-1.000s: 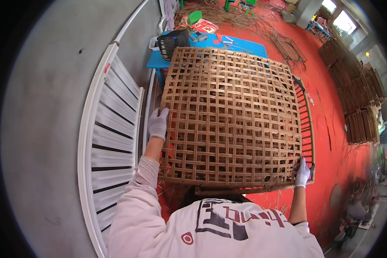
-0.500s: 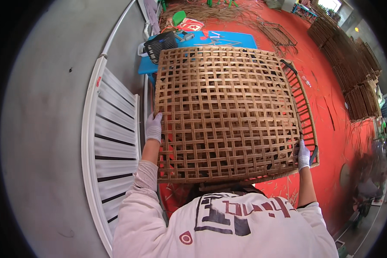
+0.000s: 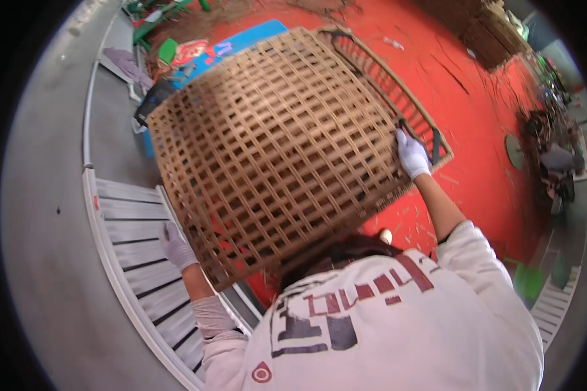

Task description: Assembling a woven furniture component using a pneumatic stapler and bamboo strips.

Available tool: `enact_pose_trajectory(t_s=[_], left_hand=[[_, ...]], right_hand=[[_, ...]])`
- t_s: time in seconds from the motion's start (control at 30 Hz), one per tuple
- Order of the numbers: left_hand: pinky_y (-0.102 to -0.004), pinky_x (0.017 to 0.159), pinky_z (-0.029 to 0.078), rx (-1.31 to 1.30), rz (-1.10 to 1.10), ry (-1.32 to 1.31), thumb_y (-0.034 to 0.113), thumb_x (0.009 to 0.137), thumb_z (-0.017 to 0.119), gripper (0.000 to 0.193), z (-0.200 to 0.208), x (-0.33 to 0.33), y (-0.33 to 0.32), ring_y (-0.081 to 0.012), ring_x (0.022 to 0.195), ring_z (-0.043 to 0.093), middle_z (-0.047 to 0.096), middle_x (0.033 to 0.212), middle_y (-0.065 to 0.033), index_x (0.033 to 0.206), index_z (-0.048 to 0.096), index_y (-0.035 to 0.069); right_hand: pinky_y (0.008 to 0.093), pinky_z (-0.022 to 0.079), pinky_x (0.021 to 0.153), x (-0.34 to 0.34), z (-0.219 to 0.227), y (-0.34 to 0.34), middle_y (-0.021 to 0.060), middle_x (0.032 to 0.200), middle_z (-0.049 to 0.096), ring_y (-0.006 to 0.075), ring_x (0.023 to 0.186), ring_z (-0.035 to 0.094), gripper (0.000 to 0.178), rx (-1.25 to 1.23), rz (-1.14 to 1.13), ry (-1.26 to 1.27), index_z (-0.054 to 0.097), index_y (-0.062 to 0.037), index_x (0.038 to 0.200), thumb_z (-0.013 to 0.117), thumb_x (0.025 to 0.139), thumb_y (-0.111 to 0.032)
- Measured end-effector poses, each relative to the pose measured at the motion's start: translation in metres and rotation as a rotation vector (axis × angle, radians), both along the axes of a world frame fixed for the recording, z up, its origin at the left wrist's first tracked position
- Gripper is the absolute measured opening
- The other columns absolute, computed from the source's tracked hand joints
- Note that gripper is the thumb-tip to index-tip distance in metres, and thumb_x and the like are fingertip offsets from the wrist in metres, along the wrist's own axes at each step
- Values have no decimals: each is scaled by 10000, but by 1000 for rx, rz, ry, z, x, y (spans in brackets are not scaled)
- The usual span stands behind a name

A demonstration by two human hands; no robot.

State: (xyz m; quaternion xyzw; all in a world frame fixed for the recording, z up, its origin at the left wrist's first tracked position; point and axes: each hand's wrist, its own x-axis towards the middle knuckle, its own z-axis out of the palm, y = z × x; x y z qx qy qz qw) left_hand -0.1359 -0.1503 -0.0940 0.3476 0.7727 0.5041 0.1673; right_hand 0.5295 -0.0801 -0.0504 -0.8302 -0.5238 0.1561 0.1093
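Slantwise, a woven panel (image 3: 277,140) spreads between the two gloved hands, just in front of the person's chest. Its right edge lies in the right hand (image 3: 412,155), whose fingers are closed around it near the lower right corner. Along its lower left edge sits the left hand (image 3: 177,246), right beside the rim and in front of a white radiator (image 3: 134,231); whether it grips is unclear. Beyond the panel's far edge stands a blue bench (image 3: 257,32).
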Motion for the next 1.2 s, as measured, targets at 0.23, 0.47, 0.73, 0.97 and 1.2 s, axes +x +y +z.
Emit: enact_pose_trajectory(t_s=[0.23,0.47,0.73,0.97,1.2], left_hand=[[-443,754,537,-297,20,-454,443,992,526,521,11,49,-64,-269,1105,614,638,1255,-120,1359,592,80],[-364,871,504,-365,79,-547,393,983,619,507,-26,22,-72,-199,1059,605,687,1203,-90,1305,653,3],[-372,773,506,-299,-27,-356,445,943,653,513,-29,23,-71,-228,920,620,687,1104,-104,1262,667,44],[-380,948,503,-330,2,310,366,930,674,629,27,48,-76,-289,1061,641,644,1239,-177,1366,548,-70],[-345,964,493,331,-200,101,42,961,608,381,114,232,-49,-244,1090,616,616,1260,-159,1331,578,-44]], right_hand=[[502,413,1064,11,-11,1,299,1227,631,465,1208,575,782,-6,-78,157,695,-16,1181,303,998,-668],[440,460,999,29,5,-2,265,1167,685,405,1191,620,751,-110,-56,192,725,-108,1205,409,930,-731],[435,439,1043,19,-9,14,261,1231,660,414,1219,601,752,-39,-72,338,691,-54,1219,381,955,-686],[409,501,968,13,86,-4,173,1125,708,337,1040,677,473,337,240,-54,694,-102,1218,530,1006,-491],[284,529,817,82,284,-150,95,1130,698,107,953,640,311,929,544,693,673,47,1167,682,979,-201]])
